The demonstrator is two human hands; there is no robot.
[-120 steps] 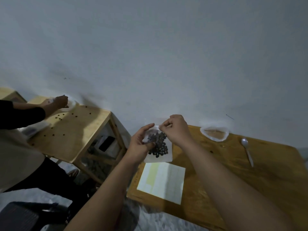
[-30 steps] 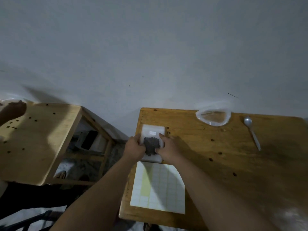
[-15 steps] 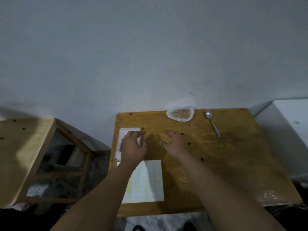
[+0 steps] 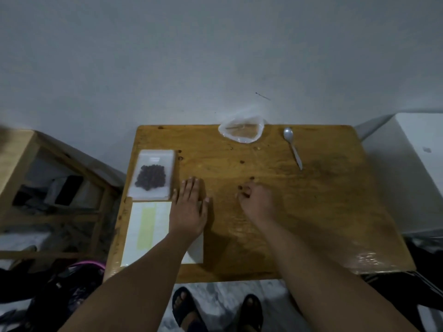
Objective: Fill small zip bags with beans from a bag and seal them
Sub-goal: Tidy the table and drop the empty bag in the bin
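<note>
- Left hand [image 4: 190, 209] lies flat on the table [image 4: 311, 212], fingers straight and holding nothing, its heel over the right part of the sheet [image 4: 146, 231] at the near left corner.
- Just left of its fingertips, the zip bag [image 4: 152, 174] rests by the left edge with beans [image 4: 151, 179] bunched in its middle. I cannot tell whether its strip is pressed shut all the way. If it is not, a nudge from this hand would likely let beans out. The edge is also close enough for the bag to slide off.
- The sheet meets the zip bag's near side, so a dragged wrist could crease it or shove the bag farther.
- Right hand [image 4: 257, 203] sits near the table's middle, fingers curled down over loose beans [image 4: 240, 187]. Whether it pinches one I cannot tell. These beans are small and round and probably roll easily. A hasty pinch could flick them toward the near edge and onto the floor, and the strays nearer the far edge are easy to miss.
- The clear bag [image 4: 241, 129] stands at the far edge with its mouth open and looks nearly empty. It seems limp, so a careless reach may tip it or push it against the wall.
- The spoon [image 4: 293, 149] lies right of it, well apart from both hands. A sweeping forearm could knock it toward the right edge.
</note>
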